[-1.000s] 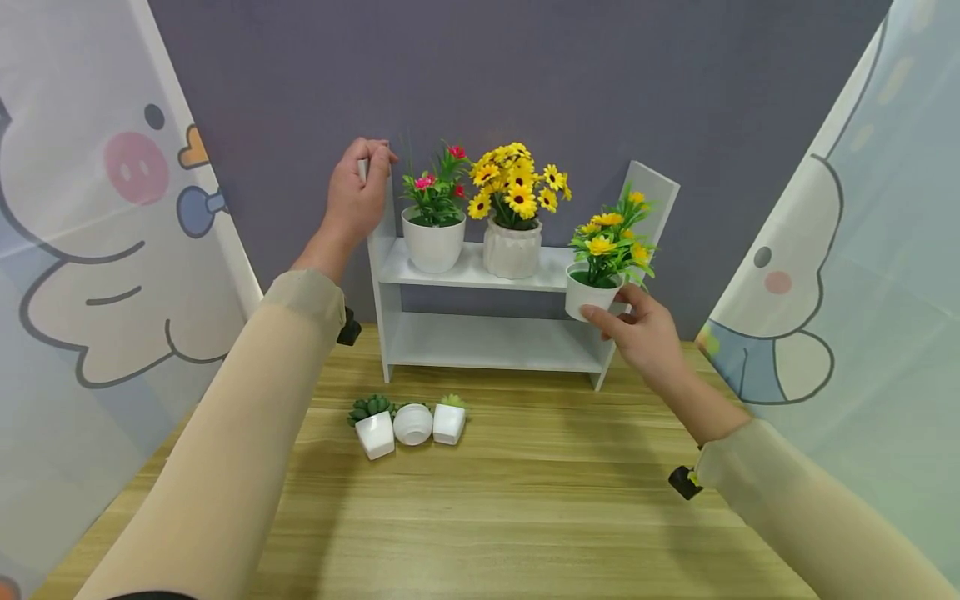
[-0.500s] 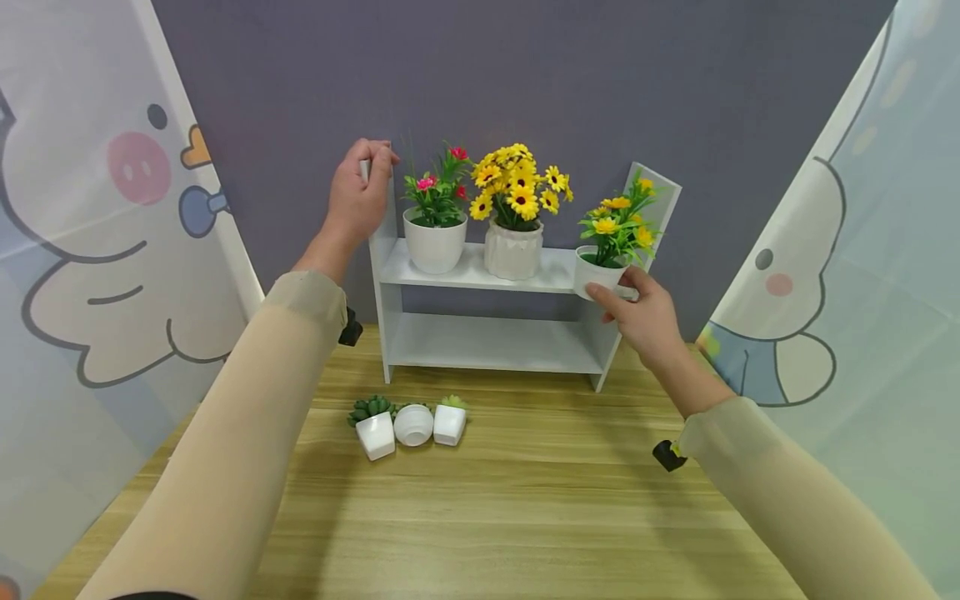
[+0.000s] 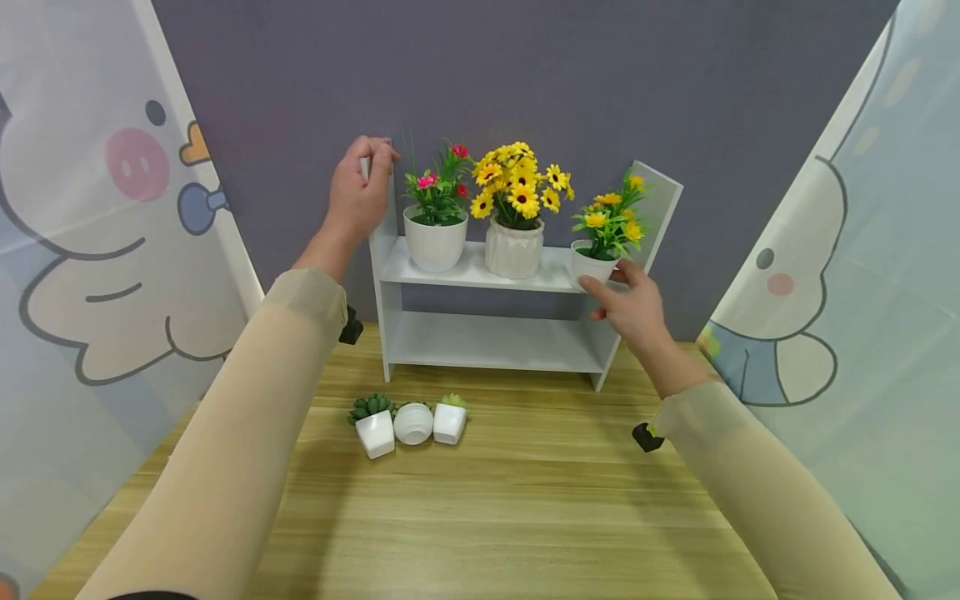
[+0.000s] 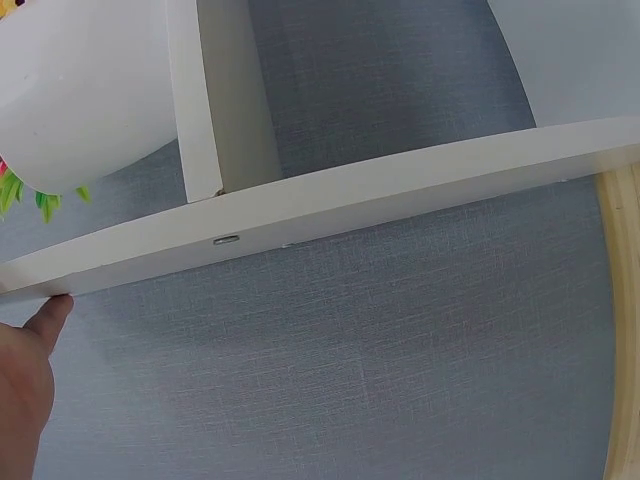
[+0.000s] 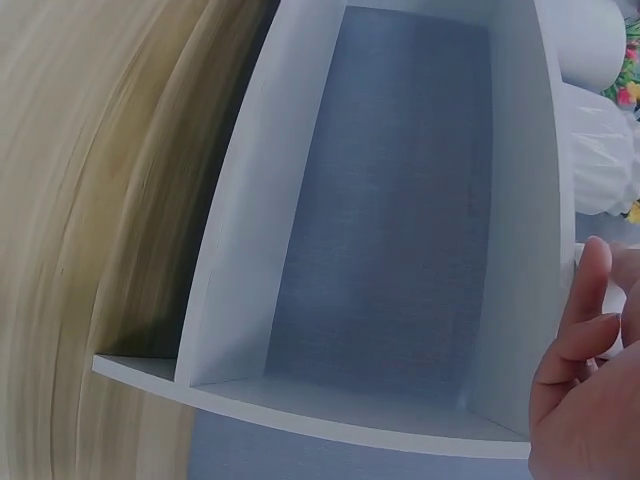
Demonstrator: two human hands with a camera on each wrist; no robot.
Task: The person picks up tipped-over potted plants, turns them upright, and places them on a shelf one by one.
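A white two-tier shelf (image 3: pixel 495 342) stands on the wooden table. My left hand (image 3: pixel 360 187) grips the top of its left side panel, seen also in the left wrist view as a white board (image 4: pixel 330 200). At the upper tier's right end, my right hand (image 3: pixel 633 308) holds a small white pot of yellow flowers (image 3: pixel 590 267), thumb at the front and fingers on its right side. To its left on that tier stand a ribbed pot of yellow daisies (image 3: pixel 513 250) and a smooth white pot of red flowers (image 3: pixel 435 242).
Three little potted succulents lie tipped in front of the shelf: one in a square pot (image 3: pixel 375 435), one in a round pot (image 3: pixel 413 424), one in another square pot (image 3: pixel 449 424). A grey wall (image 3: pixel 525 75) rises behind, with cartoon-printed curtains on both sides.
My right hand has brought the small pot of yellow flowers up and inward onto the right end of the upper tier. My left hand has stayed on the side panel.
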